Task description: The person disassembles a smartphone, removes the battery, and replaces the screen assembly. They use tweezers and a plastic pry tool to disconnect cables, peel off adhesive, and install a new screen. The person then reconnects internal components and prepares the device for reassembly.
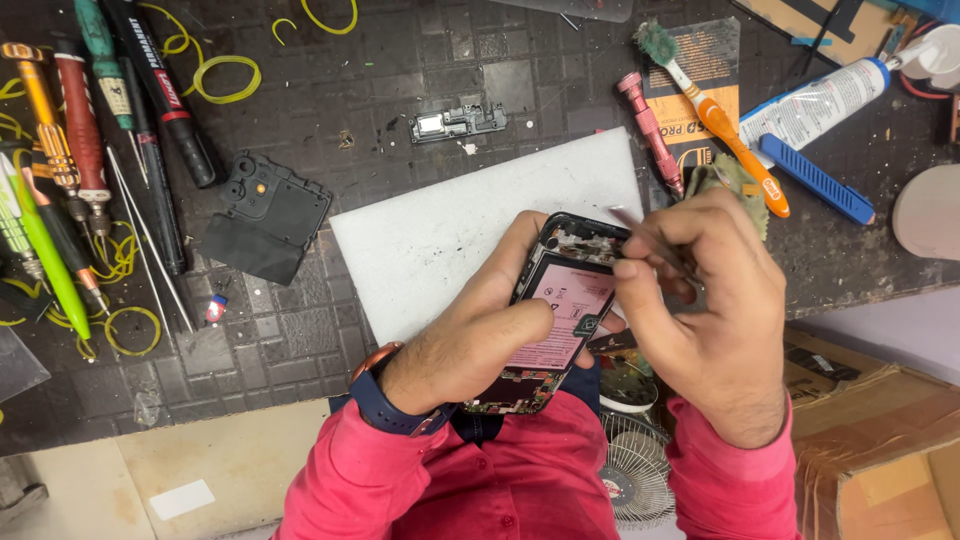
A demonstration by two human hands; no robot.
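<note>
Phone (565,300) in left hand (470,340), right hand (710,300) w/ tweezers (640,232) over white pad (440,240).

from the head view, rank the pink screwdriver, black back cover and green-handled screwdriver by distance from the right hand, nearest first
From the right hand:
1. pink screwdriver, just above it on the mat
2. black back cover, left of the white pad
3. green-handled screwdriver, far left edge
</note>
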